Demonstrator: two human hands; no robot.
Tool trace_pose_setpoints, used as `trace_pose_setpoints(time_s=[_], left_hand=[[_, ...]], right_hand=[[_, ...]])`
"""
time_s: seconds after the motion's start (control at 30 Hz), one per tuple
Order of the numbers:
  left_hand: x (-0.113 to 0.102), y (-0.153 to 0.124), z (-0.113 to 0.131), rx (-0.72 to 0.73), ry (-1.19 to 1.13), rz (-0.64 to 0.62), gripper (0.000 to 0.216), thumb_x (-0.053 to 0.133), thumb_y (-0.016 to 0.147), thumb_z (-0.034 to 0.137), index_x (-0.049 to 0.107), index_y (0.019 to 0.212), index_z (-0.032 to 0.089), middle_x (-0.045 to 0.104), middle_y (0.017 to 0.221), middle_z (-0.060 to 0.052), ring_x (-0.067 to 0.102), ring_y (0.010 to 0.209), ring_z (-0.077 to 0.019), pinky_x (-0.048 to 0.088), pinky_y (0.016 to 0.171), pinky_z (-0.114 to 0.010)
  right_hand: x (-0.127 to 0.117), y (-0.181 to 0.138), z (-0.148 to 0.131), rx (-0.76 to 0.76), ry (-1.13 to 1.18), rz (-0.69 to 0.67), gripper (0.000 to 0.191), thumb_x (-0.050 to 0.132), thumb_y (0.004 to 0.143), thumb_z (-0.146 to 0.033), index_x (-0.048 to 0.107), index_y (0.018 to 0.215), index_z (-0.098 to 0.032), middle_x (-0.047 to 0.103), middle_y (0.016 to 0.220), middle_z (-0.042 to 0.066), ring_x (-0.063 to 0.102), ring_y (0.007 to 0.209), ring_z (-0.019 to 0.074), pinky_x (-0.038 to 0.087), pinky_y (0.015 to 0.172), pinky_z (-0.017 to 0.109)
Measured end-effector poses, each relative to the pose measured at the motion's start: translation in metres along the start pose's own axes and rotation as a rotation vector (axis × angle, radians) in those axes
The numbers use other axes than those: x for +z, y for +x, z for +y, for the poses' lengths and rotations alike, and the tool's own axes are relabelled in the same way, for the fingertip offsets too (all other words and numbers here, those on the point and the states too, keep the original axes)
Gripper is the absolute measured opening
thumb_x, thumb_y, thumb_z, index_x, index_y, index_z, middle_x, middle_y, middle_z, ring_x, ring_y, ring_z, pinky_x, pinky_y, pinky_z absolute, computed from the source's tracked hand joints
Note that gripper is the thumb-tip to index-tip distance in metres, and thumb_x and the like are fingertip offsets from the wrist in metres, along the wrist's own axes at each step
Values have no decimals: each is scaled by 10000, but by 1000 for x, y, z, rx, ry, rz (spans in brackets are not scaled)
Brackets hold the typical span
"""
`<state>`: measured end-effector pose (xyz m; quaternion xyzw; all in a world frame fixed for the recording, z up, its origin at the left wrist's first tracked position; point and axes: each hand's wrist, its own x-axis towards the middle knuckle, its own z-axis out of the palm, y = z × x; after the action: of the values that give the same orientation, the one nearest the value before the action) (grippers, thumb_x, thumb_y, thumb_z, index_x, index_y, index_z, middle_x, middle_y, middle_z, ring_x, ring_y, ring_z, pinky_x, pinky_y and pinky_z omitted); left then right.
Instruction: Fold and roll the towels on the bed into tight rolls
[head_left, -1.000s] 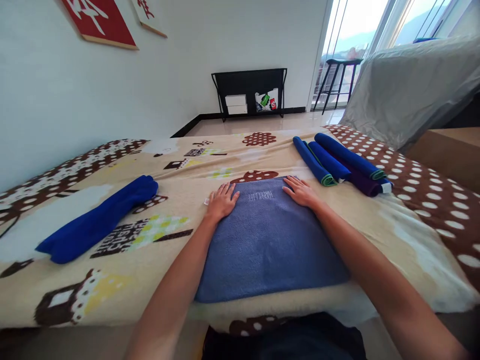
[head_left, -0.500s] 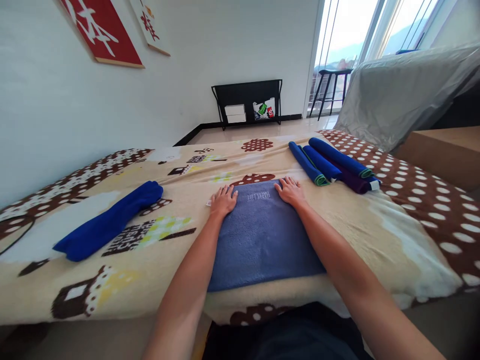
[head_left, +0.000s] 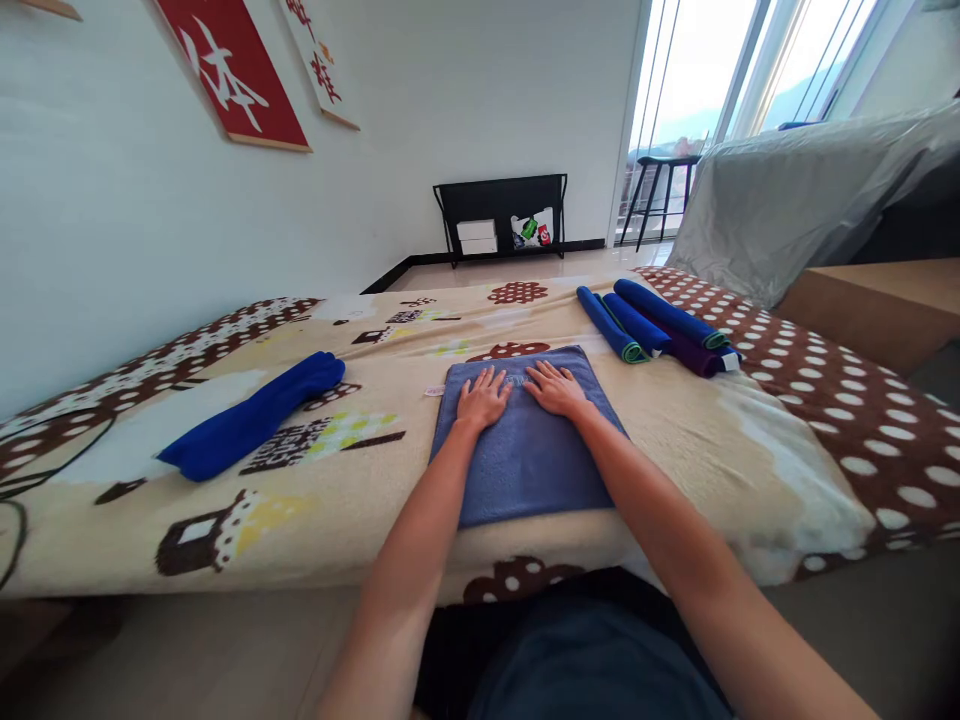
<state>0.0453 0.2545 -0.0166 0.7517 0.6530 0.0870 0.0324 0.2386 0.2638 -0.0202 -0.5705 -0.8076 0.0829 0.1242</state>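
A grey-blue towel point(head_left: 529, 465) lies spread flat on the patterned blanket point(head_left: 360, 540) in front of me. My left hand point(head_left: 484, 397) rests palm down on its upper left part, fingers stretched out. Beside it, my right hand point(head_left: 556, 388) lies flat on the upper right part, fingers apart. Light lettering on the towel shows between the hands and is partly covered by them. A small white tag point(head_left: 434, 391) sticks out from the towel's left edge.
To the left lies a bunched blue cloth point(head_left: 255, 415). Several rolled towels point(head_left: 660, 325), blue and purple, sit at the right. Beyond the bed stand a black rack point(head_left: 501, 215) and a stool point(head_left: 660, 195). A cardboard box point(head_left: 885, 310) is at the far right.
Both hands have moved inward from the towel's upper corners onto its surface, closer together, and now cover part of the lettering. The camera view has shifted slightly.
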Motion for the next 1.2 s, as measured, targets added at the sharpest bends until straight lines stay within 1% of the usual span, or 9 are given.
trace_pose_setpoints(time_s=[0.2,0.33,0.43,0.57,0.63,0.73,0.83,1.0,1.2], left_hand=[[-12,-17,-45,-69,8,17,602,214,1014,544,326,1556,309,238,1660,-48,208,1537,-232,172,1222,-550],[-16,-21,-39,-47,18,51,591,229,1025,489,366,1542,238,279,1641,-101,237,1528,-257,184,1214,-572],[-22,-42,-29,37,28,87,570,260,1033,404,365,1541,168,252,1646,-122,202,1538,-233,144,1242,-510],[-29,-112,-28,282,11,17,555,337,1032,423,320,1561,255,296,1638,-25,256,1518,-143,235,1233,-361],[-30,-157,-37,420,12,-8,518,331,1042,431,329,1550,330,322,1627,8,280,1510,-151,246,1231,-395],[-28,-215,-58,445,42,99,536,394,1035,391,297,1561,343,331,1623,-7,303,1504,-183,245,1225,-433],[-25,-249,-74,473,60,193,620,498,990,325,284,1570,284,370,1605,-59,338,1489,-219,256,1206,-444],[-19,-262,-83,525,10,354,550,505,921,124,464,1452,260,537,1488,-80,465,1409,-232,319,1130,-447],[-25,-256,-86,569,-103,453,396,512,917,51,613,1236,262,715,1245,-31,630,1210,-195,431,992,-380]], right_hand=[[-14,-27,61,96,-25,32,625,218,1042,-544,315,1573,-230,224,1651,97,184,1535,250,154,1221,514],[-18,-37,65,65,-35,80,606,253,1045,-516,351,1558,-209,258,1638,117,219,1526,247,174,1220,482],[-26,-50,57,15,-38,133,577,286,1049,-451,336,1564,-194,198,1655,114,191,1534,229,153,1227,460],[-32,-92,52,-225,-3,74,537,303,1053,-451,321,1567,-295,205,1656,23,216,1525,161,166,1237,410],[-29,-121,56,-323,23,13,541,298,1049,-498,340,1557,-316,263,1636,10,256,1513,175,200,1234,444],[-23,-169,70,-307,32,47,539,307,1048,-504,370,1545,-305,332,1607,15,312,1492,200,253,1224,475],[-22,-212,82,-298,21,144,502,364,1047,-438,408,1525,-290,432,1553,32,401,1446,212,320,1196,483],[-25,-255,81,-383,-39,349,471,571,966,-355,522,1424,-253,529,1482,59,477,1388,263,411,1112,504],[-18,-253,70,-525,36,417,388,561,920,-140,626,1277,-277,674,1301,35,637,1169,210,493,984,424]])
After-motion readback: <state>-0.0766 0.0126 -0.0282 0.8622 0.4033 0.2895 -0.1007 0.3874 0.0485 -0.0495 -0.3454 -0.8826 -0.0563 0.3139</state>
